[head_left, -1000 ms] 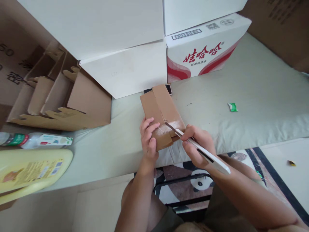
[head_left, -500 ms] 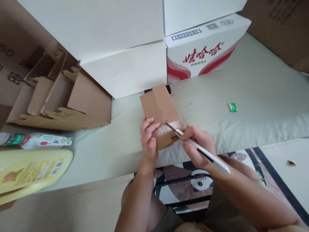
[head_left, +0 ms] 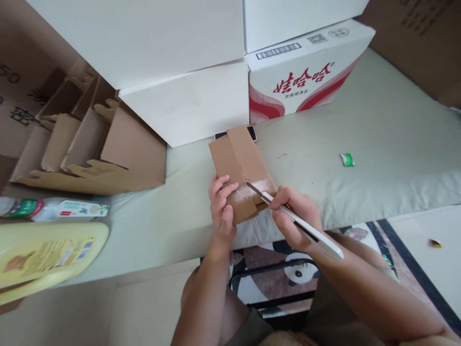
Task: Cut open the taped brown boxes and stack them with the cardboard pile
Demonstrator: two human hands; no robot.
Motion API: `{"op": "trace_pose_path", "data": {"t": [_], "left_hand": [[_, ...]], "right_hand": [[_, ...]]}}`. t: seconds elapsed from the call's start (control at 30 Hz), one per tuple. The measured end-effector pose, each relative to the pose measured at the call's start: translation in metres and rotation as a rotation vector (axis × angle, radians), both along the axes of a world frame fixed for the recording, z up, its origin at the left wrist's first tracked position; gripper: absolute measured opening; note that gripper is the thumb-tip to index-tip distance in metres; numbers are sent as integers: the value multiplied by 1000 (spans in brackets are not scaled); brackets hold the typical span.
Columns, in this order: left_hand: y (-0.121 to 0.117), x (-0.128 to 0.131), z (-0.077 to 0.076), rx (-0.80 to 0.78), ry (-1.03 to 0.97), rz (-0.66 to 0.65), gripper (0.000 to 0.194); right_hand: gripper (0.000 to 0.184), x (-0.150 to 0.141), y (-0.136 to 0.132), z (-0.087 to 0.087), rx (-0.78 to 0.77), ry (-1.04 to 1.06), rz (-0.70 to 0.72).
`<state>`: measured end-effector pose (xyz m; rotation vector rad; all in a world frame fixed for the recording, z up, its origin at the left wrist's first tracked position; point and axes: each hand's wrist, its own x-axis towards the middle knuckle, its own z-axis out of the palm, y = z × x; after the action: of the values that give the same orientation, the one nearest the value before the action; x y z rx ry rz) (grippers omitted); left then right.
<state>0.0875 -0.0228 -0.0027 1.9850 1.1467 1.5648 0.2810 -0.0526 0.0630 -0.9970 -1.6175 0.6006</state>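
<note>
A small brown cardboard box point(head_left: 230, 161) is tilted above the pale green cloth, with a whitish scuffed patch near its lower end. My left hand point(head_left: 221, 204) grips its left side, fingers over the top face. In my right hand point(head_left: 297, 214) is a white utility knife point(head_left: 319, 240), held like a pen. Its blade is out, and the tip touches the seam between the box's flaps. Partly hidden behind the box lies a dark-screened phone point(head_left: 252, 133) with a pale edge.
White cartons point(head_left: 183, 105) are stacked at the back, beside a red-and-white carton point(head_left: 295, 91). Left are a cardboard divider box point(head_left: 133, 149), a plastic bottle point(head_left: 50, 210) and a yellow jug point(head_left: 54, 254). A green wrapper point(head_left: 347, 160) lies on the cloth point(head_left: 389, 144).
</note>
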Motion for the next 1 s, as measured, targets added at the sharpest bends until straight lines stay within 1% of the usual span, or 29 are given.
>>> {"op": "trace_pose_path", "data": {"t": [0.43,0.67,1.0], "left_hand": [[0,-1,-1,-11,32,30,47],[0,0,0,-9,24,22,46],[0,-1,-1,-12,47,32,48]], "right_hand": [[11,1,-1,1,2,8,9],[11,1,-1,0,-20,12,14],[11,0,0,0,8,13,13]]}}
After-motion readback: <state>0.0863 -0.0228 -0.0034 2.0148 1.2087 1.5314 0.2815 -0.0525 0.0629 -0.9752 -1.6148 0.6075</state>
